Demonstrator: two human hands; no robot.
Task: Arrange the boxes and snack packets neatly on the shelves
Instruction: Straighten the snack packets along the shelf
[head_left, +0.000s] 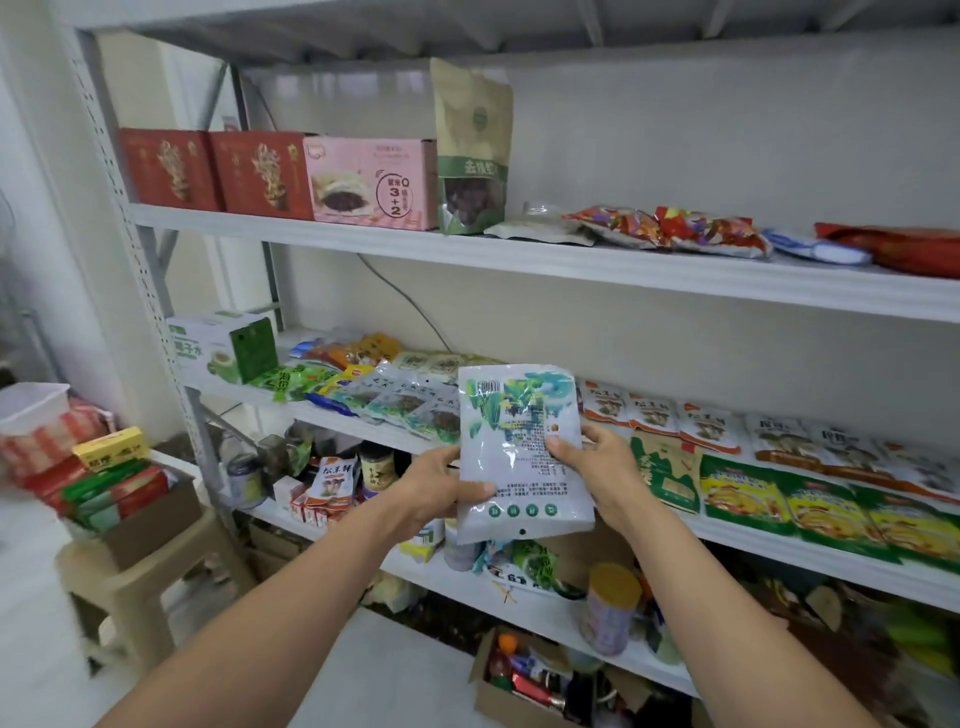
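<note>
I hold a grey-and-green snack packet (522, 447) upright in front of the middle shelf (727, 535). My left hand (441, 486) grips its lower left edge, thumb across the front. My right hand (597, 467) grips its right side, thumb on the printed text. The top shelf (363, 241) carries two red boxes (218, 174), a pink box (371, 184) and a standing brown-green pouch (471, 150), then loose packets (670, 228) lying flat. Rows of packets (810, 499) lie on the middle shelf.
A green-white box (223, 345) stands at the middle shelf's left end. The lower shelf holds jars, a can (610, 608) and small cartons. A beige stool (140, 566) at the left bears a cardboard box of packets. An open carton (524, 680) sits on the floor.
</note>
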